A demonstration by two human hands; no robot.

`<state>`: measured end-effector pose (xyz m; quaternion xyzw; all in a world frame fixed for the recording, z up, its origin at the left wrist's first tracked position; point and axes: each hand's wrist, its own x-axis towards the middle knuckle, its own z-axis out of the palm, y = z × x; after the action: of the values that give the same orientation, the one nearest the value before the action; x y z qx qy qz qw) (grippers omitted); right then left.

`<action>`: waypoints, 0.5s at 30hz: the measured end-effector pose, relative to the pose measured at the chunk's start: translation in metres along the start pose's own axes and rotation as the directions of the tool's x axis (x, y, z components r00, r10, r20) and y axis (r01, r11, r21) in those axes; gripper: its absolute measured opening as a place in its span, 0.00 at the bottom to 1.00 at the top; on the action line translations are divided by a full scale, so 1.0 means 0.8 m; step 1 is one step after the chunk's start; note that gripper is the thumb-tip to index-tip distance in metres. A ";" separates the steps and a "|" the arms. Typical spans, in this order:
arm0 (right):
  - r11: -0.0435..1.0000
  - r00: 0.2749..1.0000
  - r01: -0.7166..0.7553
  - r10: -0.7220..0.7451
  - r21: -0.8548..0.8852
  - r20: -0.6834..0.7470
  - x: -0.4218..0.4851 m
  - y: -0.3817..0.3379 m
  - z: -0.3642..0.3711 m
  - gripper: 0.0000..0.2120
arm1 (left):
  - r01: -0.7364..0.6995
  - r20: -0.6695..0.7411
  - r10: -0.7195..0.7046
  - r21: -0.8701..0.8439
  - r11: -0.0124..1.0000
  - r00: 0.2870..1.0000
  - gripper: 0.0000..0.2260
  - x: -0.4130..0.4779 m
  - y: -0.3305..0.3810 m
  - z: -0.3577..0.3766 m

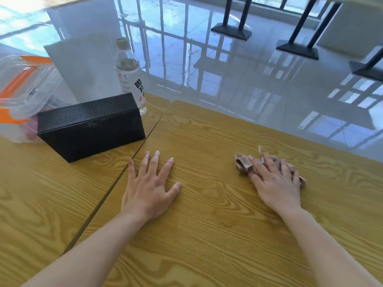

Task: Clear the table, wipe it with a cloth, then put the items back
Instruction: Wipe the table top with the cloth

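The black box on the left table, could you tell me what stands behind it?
Behind the black box stand a water bottle and a clear plastic bag; the box hides their lower parts.

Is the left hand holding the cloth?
No, the left hand lies flat and empty on the table; the right hand presses the cloth.

A canteen or cafeteria hall.
Wood-grain desk (207, 204), glossy tiled floor (238, 75), more black pedestal table legs (232, 27) behind.
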<state>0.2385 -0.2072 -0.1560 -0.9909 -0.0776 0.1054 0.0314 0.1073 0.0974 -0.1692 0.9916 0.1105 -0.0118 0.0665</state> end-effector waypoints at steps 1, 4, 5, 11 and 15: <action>0.999 0.999 -0.040 0.040 0.020 0.002 0.009 -0.011 -0.001 0.23 | 0.004 0.003 -0.004 0.006 1.000 1.000 0.34 0.000 0.000 0.001; 0.999 1.000 0.029 -0.029 0.025 0.009 -0.007 -0.062 0.003 0.24 | 0.003 0.016 -0.004 0.016 1.000 1.000 0.33 -0.002 0.000 0.002; 0.993 0.994 0.113 -0.113 0.013 0.003 -0.027 -0.077 0.009 0.24 | 0.006 0.016 -0.006 0.013 1.000 1.000 0.33 -0.002 -0.001 0.002; 0.898 0.899 0.439 -0.438 -0.032 0.013 -0.132 -0.073 0.025 0.21 | -0.051 -0.007 0.050 -0.142 0.989 0.999 0.31 -0.028 -0.025 -0.008; 0.963 0.963 0.270 -0.270 -0.010 -0.008 -0.088 -0.105 0.022 0.22 | -0.044 0.017 0.047 -0.124 0.991 0.999 0.31 -0.095 -0.061 -0.011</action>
<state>0.1544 -0.1347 -0.1523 -0.9717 -0.2120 0.0951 0.0415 0.0223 0.1292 -0.1636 0.9877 0.0877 -0.0133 0.1290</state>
